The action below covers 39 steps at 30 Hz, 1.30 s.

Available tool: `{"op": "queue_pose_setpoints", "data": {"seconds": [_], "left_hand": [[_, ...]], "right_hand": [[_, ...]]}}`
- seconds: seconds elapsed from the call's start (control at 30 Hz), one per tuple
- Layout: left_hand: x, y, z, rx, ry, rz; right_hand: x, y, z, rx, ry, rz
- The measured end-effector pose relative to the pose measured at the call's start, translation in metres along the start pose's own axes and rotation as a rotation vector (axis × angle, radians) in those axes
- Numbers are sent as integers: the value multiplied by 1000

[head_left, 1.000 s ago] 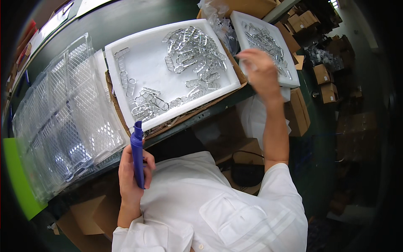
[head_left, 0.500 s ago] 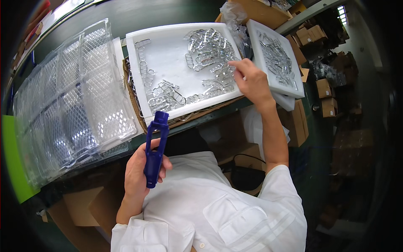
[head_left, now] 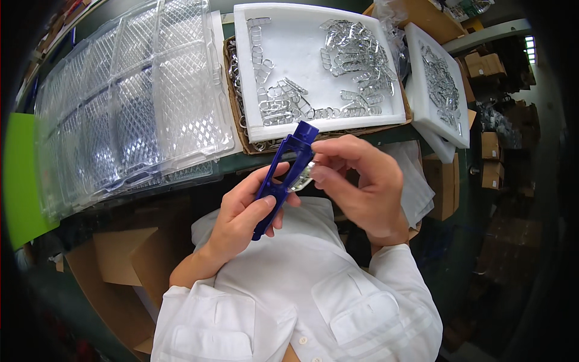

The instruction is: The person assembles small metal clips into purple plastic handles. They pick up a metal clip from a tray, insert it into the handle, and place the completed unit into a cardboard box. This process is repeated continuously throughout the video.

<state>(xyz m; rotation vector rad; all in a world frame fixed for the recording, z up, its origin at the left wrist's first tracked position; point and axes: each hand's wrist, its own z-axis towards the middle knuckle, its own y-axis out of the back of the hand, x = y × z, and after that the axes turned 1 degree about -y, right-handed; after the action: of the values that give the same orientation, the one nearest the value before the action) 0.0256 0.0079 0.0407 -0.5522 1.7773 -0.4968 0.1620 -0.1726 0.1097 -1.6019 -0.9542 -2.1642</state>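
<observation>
My left hand (head_left: 241,220) is closed around the lower part of a dark blue plastic frame-like part (head_left: 297,145), which has a long opening through its middle and a short tube at its upper end. It is tilted, upper end to the right. My right hand (head_left: 374,187) pinches a small shiny metal loop-shaped piece (head_left: 303,178) against the right side of the blue part. Part of the metal piece is hidden by the fingers. Just beyond, a white foam tray (head_left: 295,57) holds many similar bent-wire metal pieces (head_left: 356,51) in loose heaps.
Clear plastic trays with a diamond pattern (head_left: 129,108) are stacked on the bench at left, by a bright green sheet (head_left: 23,181). A second foam tray of metal pieces (head_left: 439,78) leans at right. Cardboard boxes (head_left: 120,256) stand below the bench.
My right hand has come back from the foam tray with a metal piece and brought it to the blue part. My left hand has moved up and right with the blue part.
</observation>
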Motion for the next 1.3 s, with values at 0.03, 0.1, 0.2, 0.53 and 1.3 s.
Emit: {"op": "queue_pose_setpoints", "data": {"seconds": [0.03, 0.1, 0.2, 0.53, 1.3], "left_hand": [[1, -1, -1, -6, 1, 13], [1, -2, -5, -18, -10, 30], [0, -2, -6, -19, -15, 57], [7, 2, -6, -20, -57, 113], [13, 3, -2, -100, -229, 512]], "right_hand": [[0, -6, -1, -24, 50, -69], [-3, -15, 1, -68, 180, -200], [-8, -23, 1, -156, 246, -386], [-7, -26, 8, -74, 289, -562], [-42, -50, -10, -139, 17, -214]]}}
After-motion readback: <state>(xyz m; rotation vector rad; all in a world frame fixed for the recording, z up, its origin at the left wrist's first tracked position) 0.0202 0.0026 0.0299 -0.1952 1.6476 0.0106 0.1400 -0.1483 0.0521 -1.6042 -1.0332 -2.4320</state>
